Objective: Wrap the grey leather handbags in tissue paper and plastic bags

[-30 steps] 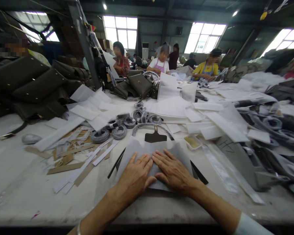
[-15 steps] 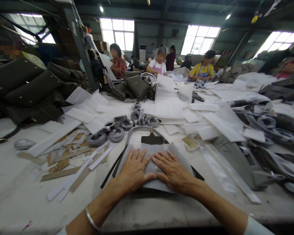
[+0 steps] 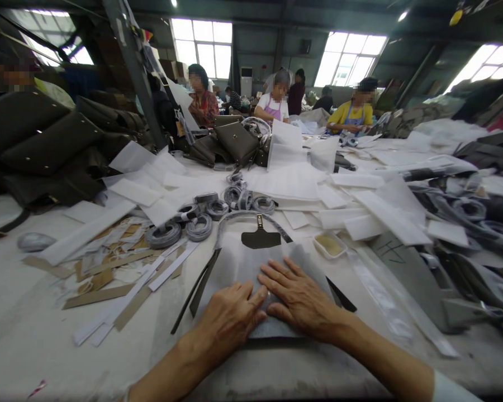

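Both my hands lie on a grey sheet of thin wrapping fabric [image 3: 238, 262] that covers a flat dark bag on the worktable. My left hand [image 3: 230, 315] rests palm down near the sheet's front edge, fingers slightly curled and together. My right hand [image 3: 297, 296] lies flat beside it, fingers stretched out and spread, touching the left fingertips. A dark leather tab with a metal clasp [image 3: 260, 237] sticks out beyond the sheet's far edge. Black strap ends [image 3: 197, 293] poke out at the left.
Coiled grey straps [image 3: 201, 223] lie just beyond the sheet. Brown card strips and white paper scraps [image 3: 117, 262] litter the left. A small tray [image 3: 329, 244] sits at the right. Dark bags [image 3: 46, 151] pile up far left. Several other people work at the table's far end.
My left hand has slid back toward me along the sheet; the right hand has stayed nearly in place. The view has shifted slightly.
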Available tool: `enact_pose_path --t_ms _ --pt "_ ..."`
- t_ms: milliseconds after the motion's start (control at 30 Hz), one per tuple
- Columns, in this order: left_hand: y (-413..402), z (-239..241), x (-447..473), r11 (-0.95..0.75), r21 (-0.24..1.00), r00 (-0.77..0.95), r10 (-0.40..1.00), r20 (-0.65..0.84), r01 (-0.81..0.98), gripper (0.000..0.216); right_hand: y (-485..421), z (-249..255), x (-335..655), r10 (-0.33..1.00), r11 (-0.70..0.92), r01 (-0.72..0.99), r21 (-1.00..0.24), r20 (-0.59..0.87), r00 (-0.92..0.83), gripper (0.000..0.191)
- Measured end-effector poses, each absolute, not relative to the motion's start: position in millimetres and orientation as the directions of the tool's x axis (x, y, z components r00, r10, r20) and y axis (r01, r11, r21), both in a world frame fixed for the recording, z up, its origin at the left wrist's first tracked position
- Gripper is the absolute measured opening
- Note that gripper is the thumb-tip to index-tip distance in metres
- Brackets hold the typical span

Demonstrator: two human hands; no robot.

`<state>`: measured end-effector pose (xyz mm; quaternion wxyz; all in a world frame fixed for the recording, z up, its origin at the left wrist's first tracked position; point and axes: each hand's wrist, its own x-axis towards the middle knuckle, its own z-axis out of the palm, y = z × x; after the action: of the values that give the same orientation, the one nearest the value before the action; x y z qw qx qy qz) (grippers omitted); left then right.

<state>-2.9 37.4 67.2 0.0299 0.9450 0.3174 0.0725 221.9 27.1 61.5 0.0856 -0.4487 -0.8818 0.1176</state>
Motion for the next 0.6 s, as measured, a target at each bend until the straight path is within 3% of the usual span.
enact_pose_path --t_ms 100,200,300,400,500,600 --pt "45 81 12 -0.755 0.108 0.763 0.642 -0.074 0.647 0.019 21 51 219 0.814 0.579 0.785 -0.221 0.106 -0.571 0.057" --pt "54 86 24 -0.779 0.088 0.782 0.609 -0.136 0.621 0.020 21 55 220 0.829 0.553 0.792 -0.258 0.076 -0.554 0.054" --pt "61 75 26 -0.803 0.138 0.815 0.574 -0.087 0.580 0.020 28 72 223 0.829 0.499 0.774 -0.390 -0.044 -0.557 0.054" --pt "63 58 23 -0.800 0.157 0.809 0.588 0.010 0.580 0.019 38 97 220 0.851 0.341 0.753 -0.563 -0.155 -0.501 0.053" --pt "63 49 21 -0.808 0.118 0.802 0.588 0.102 0.578 0.019 46 113 210 0.918 0.211 0.740 -0.639 -0.131 -0.375 0.032" --pt "61 53 20 -0.779 0.127 0.765 0.627 0.148 0.614 0.019 47 106 205 0.949 0.178 0.722 -0.669 -0.076 -0.305 0.012"
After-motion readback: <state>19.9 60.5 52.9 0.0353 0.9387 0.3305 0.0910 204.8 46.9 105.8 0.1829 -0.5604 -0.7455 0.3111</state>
